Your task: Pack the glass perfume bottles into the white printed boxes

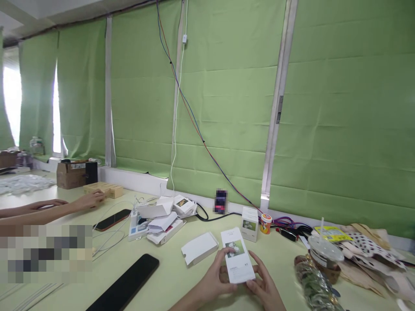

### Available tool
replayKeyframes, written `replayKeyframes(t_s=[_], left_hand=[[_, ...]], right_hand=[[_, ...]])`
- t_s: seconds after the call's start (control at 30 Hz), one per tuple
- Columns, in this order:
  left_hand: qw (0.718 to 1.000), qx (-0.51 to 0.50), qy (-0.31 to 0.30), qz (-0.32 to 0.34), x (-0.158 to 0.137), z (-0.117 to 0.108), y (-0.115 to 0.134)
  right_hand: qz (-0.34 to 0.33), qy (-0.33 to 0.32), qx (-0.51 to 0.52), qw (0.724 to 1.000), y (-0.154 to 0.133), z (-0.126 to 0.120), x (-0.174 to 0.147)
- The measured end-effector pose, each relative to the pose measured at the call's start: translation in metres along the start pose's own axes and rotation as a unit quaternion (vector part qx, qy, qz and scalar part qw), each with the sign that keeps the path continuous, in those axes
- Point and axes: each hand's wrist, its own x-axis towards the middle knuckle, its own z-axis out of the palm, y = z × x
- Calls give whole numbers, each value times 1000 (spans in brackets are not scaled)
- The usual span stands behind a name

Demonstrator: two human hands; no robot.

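Between my two hands is a white printed paper box [240,264], tilted up, with a green-and-white picture on its face. My left hand [214,275] grips its left edge, the thumb lying over the picture. At the lower right edge, my right hand [264,280] closes on it with the fingertips. Just left of it lies a plain white box [201,249] with an open end. A small upright white box [249,224] with a similar picture stands behind, beside an orange-and-yellow tub [266,224].
A black slab-like object [125,287] and a phone [113,220] lie to the left, near a pile of white boxes [165,216] and cables. A co-worker's hand [92,200] touches wooden blocks [112,190]. At right are a lidded cup [324,252] and fabric [372,250].
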Motion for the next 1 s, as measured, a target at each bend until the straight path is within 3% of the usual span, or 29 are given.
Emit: replayKeyframes(t_s=[0.27, 0.4, 0.67, 0.83, 1.0], left_hand=[[998, -58, -29, -12, 0, -3, 3], [995, -88, -36, -8, -1, -2, 7], [989, -134, 55, 7, -1, -3, 10], [993, -86, 81, 29, 0, -4, 12], [993, 67, 67, 70, -1, -3, 8]], right_hand=[[-21, -80, -47, 995, 19, -5, 3], [-22, -66, -34, 997, 20, -5, 3], [-19, -73, -41, 996, 16, -3, 0], [-44, -70, -115, 990, 14, -6, 3], [-68, -14, -109, 992, 12, -11, 5]])
